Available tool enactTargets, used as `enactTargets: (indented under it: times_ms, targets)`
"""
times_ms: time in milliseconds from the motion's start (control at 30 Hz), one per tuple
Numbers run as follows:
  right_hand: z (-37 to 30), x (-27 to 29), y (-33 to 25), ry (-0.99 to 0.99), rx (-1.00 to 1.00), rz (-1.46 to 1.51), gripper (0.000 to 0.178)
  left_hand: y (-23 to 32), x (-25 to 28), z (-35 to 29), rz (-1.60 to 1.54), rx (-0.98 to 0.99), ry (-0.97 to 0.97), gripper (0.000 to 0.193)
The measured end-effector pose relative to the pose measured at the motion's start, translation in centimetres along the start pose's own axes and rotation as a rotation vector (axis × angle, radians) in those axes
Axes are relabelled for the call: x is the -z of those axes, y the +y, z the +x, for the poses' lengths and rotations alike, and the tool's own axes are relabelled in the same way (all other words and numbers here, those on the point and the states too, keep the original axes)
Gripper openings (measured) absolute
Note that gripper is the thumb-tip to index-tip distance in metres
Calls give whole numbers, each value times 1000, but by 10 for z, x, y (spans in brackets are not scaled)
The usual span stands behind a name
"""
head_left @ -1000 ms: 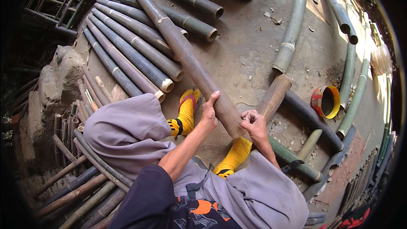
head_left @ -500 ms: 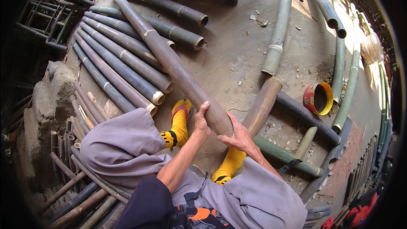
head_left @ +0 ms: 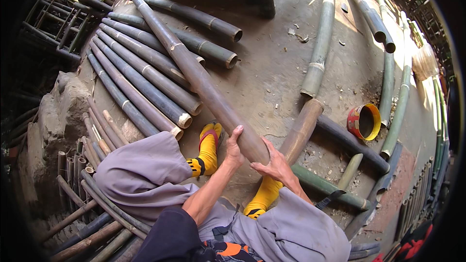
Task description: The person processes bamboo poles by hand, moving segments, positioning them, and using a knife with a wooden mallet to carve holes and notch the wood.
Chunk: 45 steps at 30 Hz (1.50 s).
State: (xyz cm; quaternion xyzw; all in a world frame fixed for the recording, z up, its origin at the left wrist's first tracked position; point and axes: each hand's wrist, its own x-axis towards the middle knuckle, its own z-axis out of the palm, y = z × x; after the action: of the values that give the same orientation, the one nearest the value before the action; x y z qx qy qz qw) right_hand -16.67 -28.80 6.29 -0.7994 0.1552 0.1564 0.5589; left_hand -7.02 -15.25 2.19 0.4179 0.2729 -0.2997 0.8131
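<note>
Now both my hands are on the near end of the long brown bamboo pole (head_left: 194,68), which slants from the upper left across the row of grey poles (head_left: 141,82) down to my knees. A second ago they sat farther apart; since then my left hand (head_left: 234,148) has wrapped the pole's left side and my right hand (head_left: 275,165) has closed under its tip. Its end now sits between my yellow-socked feet (head_left: 208,150), above the dirt floor (head_left: 276,63), so I judge the grip firmer.
</note>
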Motion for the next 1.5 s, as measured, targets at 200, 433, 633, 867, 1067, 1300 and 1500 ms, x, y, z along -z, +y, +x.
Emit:
enactTargets:
  times_ms: [200, 433, 633, 867, 1067, 1300, 1500]
  targets:
    - [-10, 12, -2, -78, -69, 7, 95, 0, -1, -1, -15, -17, -19, 44]
    - [-17, 8, -1, -25, -66, 22, 91, -6, 0, -2, -91, -42, -3, 43]
    - [-18, 4, -4, 37, -22, 20, 85, -22, 1, -18, -78, -9, 2, 52]
    - [-25, -6, 21, 275, -16, 221, 78, -34, -13, -4, 2, -100, 66, 53]
    - [-30, 6, 22, 372, -67, 393, 61, 32, -64, 65, 16, -164, 15, 80]
    - [-26, -1, 32, 317, -132, 230, 42, 122, -67, 173, 715, -614, 203, 64]
    - [-21, 0, 42, 303, -96, 71, 40, 143, -16, 164, 1069, -870, 819, 66]
